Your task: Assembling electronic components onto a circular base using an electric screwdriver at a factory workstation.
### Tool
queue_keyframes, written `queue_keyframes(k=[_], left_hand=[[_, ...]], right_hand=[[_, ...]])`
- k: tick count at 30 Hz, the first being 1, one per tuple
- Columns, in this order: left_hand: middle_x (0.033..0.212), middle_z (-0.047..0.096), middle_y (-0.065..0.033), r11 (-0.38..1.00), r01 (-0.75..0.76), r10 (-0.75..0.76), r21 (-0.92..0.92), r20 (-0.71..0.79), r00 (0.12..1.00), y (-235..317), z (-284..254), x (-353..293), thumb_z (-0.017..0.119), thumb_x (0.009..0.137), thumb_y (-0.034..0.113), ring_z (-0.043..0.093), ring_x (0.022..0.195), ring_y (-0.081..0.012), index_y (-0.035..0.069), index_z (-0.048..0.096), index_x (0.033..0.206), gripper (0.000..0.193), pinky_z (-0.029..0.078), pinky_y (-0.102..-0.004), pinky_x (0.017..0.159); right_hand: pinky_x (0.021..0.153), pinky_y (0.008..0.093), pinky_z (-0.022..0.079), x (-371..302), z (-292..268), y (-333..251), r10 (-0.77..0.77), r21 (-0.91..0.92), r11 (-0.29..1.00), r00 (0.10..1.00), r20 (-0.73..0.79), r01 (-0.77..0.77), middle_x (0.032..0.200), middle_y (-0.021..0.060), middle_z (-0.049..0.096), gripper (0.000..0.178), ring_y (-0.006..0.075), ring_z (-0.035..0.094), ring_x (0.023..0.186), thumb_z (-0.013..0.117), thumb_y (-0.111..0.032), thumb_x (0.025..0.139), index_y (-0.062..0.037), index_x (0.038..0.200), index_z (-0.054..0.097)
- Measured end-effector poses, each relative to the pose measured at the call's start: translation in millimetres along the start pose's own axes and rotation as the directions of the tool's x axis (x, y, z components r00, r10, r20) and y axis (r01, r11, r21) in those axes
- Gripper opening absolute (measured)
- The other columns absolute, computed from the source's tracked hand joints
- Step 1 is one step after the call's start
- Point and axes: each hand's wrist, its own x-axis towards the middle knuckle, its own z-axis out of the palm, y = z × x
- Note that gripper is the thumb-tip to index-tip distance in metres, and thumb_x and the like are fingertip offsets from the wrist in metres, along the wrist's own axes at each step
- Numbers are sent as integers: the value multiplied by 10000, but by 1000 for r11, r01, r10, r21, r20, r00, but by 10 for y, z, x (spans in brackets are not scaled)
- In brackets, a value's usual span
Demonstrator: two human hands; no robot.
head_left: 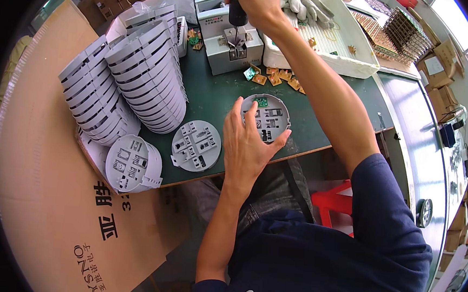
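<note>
My left hand [247,141] grips a round grey plastic housing [272,121] on the green tabletop, thumb on its near right rim. Two of its fingers reach inside, close to a small green circuit board [261,101] seated at the far edge. At the top, my right hand [256,5] is wrapped around a black screwdriver [236,15], probably powered. Its bit points down into the front opening of a grey screw feeder [211,42]; the tip is too small to make out. A second round grey housing [196,145] lies flat left of my left hand.
Tall leaning stacks of grey housings [148,75] stand at the left, with another housing [134,163] near the table edge. Small brass-coloured and green boards [274,79] lie before a white tray [353,65] holding gloves [307,7]. A red stool [332,203] stands below.
</note>
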Motion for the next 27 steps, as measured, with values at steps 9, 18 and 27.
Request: queue_keyframes(k=[9, 18, 27], left_hand=[[1456, 458, -256, 1000, 13, -13, 26, 15, 1000, 12, -18, 6, 809, 800, 549, 506, 1255, -413, -57, 571, 1358, 858, 447, -495, 1060], [1437, 466, -255, 997, -20, 20, 80, 1, 1000, 5, 3, 17, 786, 815, 588, 519, 1228, -410, -56, 578, 1352, 865, 463, -495, 1034], [1445, 462, -253, 997, -16, 16, 76, 3, 1000, 16, 8, 18, 790, 814, 585, 511, 1241, -414, -53, 567, 1361, 869, 455, -498, 1044]], right_hand=[[474, 272, 433, -292, -69, -180, 146, 17, 989, 984, 106, -149, 620, -13, 563, 238, 84, 537, 512, 711, -212, 937, -30, 843, 588], [490, 261, 457, -880, -467, -510, 314, 123, 939, 946, 83, -322, 647, 11, 588, 263, 87, 551, 519, 681, -197, 991, 32, 1109, 629], [492, 252, 453, -970, -482, -453, 289, 77, 950, 947, 139, -301, 653, 3, 597, 383, 78, 557, 528, 689, -211, 989, 49, 1256, 606]])
